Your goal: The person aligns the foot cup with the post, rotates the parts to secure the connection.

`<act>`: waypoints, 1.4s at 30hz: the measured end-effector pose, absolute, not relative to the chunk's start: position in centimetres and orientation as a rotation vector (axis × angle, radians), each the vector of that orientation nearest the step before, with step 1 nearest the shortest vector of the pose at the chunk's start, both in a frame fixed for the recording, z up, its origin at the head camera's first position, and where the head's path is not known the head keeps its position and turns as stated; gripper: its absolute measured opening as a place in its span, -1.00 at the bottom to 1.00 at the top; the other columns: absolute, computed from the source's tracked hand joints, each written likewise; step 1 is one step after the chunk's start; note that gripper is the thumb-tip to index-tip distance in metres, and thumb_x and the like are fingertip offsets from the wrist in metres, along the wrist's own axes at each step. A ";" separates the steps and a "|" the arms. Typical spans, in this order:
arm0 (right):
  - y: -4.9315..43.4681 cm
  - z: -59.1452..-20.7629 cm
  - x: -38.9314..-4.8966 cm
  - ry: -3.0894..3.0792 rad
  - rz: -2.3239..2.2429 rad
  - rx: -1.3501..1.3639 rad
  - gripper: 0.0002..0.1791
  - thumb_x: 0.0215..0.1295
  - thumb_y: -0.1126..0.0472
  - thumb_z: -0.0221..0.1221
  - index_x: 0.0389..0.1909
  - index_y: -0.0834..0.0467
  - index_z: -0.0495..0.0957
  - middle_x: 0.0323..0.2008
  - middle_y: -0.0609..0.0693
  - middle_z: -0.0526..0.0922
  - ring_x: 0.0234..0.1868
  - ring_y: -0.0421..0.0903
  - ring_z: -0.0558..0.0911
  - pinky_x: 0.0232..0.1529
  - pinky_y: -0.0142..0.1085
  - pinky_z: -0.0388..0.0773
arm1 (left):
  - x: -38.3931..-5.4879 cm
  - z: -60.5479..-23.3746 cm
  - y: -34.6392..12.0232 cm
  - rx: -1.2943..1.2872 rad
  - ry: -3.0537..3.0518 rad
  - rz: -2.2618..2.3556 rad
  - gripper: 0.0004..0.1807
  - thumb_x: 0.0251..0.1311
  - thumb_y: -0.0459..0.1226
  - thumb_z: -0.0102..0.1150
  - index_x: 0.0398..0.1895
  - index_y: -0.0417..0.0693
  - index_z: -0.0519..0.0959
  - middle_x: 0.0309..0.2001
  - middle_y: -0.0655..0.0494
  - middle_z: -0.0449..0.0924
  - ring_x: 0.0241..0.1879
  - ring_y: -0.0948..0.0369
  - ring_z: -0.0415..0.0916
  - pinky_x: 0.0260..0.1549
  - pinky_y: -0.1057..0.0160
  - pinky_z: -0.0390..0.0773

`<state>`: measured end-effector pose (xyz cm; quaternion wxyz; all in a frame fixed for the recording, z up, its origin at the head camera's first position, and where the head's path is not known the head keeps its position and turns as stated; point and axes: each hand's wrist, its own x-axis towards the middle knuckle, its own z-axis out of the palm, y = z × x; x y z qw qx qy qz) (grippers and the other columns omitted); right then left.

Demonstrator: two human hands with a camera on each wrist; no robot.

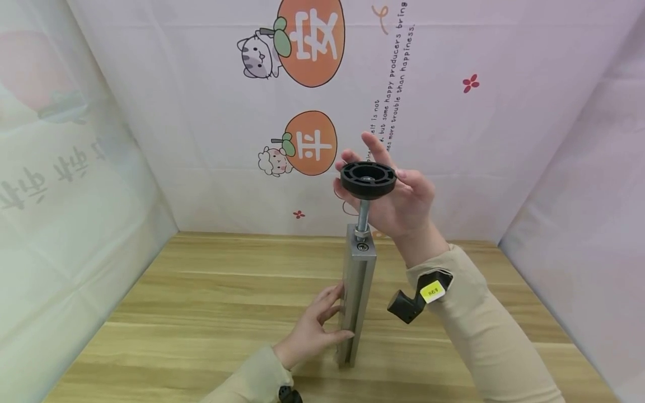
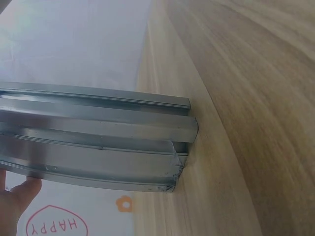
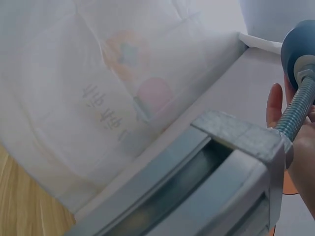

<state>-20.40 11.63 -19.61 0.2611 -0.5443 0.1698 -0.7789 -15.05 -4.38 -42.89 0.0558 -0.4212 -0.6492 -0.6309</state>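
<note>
An aluminium profile (image 1: 354,302) stands upright on the table, its slotted lower end also seen in the left wrist view. My left hand (image 1: 312,327) grips it low down, thumb on the near side and fingers on the far side. From its end plate (image 1: 363,249) rises a threaded rod (image 1: 364,215) with a nut at its base. The rod carries a round black levelling foot (image 1: 369,182), hollow side up. My right hand (image 1: 403,204) is spread behind and around this foot, thumb at the rim, index finger pointing up. The foot partly hides the other fingers.
The wood-grain table (image 1: 216,313) is bounded by a printed white cloth (image 1: 211,123) at the back and cloth walls on both sides. A black wrist camera (image 1: 405,305) on the right sleeve hangs close to the profile.
</note>
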 end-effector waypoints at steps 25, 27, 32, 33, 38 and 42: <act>12.0 -19.7 -19.8 0.939 -2.267 -1.697 -0.60 0.21 0.22 -0.11 0.01 0.11 0.56 -0.01 0.09 0.40 0.19 0.02 0.29 -0.01 -0.30 0.44 | -14.7 -42.7 -4.3 -1.259 -1.972 -1.949 -0.03 0.01 -0.53 0.29 0.48 -0.02 0.03 0.34 -0.18 0.10 0.32 0.33 0.13 0.22 0.19 0.43; 12.1 -19.7 -19.7 1.028 -2.289 -1.714 -0.63 0.23 0.23 -0.11 -0.03 0.12 0.57 -0.01 0.09 0.41 0.21 0.04 0.29 0.04 -0.27 0.43 | -14.7 -42.7 -4.4 -1.255 -1.978 -1.945 -0.04 0.02 -0.53 0.28 0.48 -0.03 0.03 0.34 -0.21 0.10 0.32 0.33 0.14 0.22 0.19 0.43; 12.5 -19.7 -19.1 1.262 -2.361 -1.733 -0.71 0.26 0.27 -0.06 -0.16 0.14 0.63 -0.03 0.06 0.46 0.20 0.06 0.36 0.11 -0.23 0.45 | -14.7 -42.8 -4.3 -1.275 -1.962 -1.922 -0.02 0.01 -0.54 0.29 0.48 -0.01 0.02 0.33 -0.22 0.10 0.32 0.33 0.14 0.21 0.19 0.44; 12.6 -19.7 -19.1 1.307 -2.373 -1.738 -0.73 0.26 0.27 -0.03 -0.19 0.14 0.64 -0.04 0.06 0.46 0.19 0.05 0.38 0.10 -0.24 0.47 | -14.7 -42.9 -4.3 -1.275 -1.959 -1.926 -0.02 0.01 -0.54 0.29 0.48 -0.01 0.03 0.33 -0.21 0.10 0.32 0.33 0.14 0.21 0.20 0.44; 12.9 -19.5 -18.7 1.460 -2.401 -1.759 -0.76 0.25 0.31 0.04 -0.25 0.13 0.69 -0.08 0.02 0.44 0.14 0.01 0.42 0.01 -0.26 0.57 | -14.7 -42.9 -4.2 -1.261 -1.966 -1.952 -0.04 0.01 -0.54 0.29 0.48 -0.04 0.04 0.33 -0.22 0.10 0.31 0.34 0.14 0.21 0.23 0.44; 13.0 -19.5 -18.7 1.591 -2.413 -1.774 -0.71 0.23 0.36 0.01 -0.26 0.09 0.70 -0.10 0.00 0.45 0.12 -0.03 0.43 0.04 -0.29 0.56 | -14.7 -42.9 -4.2 -1.243 -1.982 -1.959 -0.05 0.02 -0.53 0.29 0.47 -0.05 0.05 0.32 -0.25 0.11 0.31 0.35 0.15 0.21 0.24 0.44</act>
